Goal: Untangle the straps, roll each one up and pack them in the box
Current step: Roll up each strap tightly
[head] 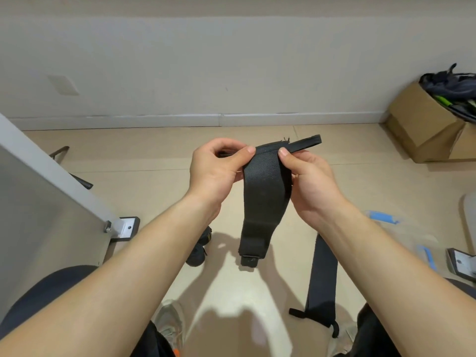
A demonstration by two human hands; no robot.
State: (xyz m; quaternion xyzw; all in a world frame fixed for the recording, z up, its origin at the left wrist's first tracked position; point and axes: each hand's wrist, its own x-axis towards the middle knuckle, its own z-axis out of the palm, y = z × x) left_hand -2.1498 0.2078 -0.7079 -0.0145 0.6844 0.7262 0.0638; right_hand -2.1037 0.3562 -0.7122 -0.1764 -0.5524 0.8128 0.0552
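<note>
Both hands up mid-scene, left hand [213,171] and right hand [309,181] each pinching the top edge of the wide black woven strap [265,191], its tail hanging free toward the floor, seemingly squared for rolling, with the brown cardboard box [422,130] waiting far right.

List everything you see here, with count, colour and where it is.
Held strap: one, black, hanging from both hands.
Floor strap: one, black, floor below right arm.
Box: one, brown, far right, holds dark items.
Bags: two, clear with blue, floor at right.
Dark lumps: two, black, floor below left wrist.
Panel: one, grey, left.
Shoes: two, grey, bottom edge.
Left hand: one, pinching held strap's top.
Right hand: one, pinching held strap's top.
</note>
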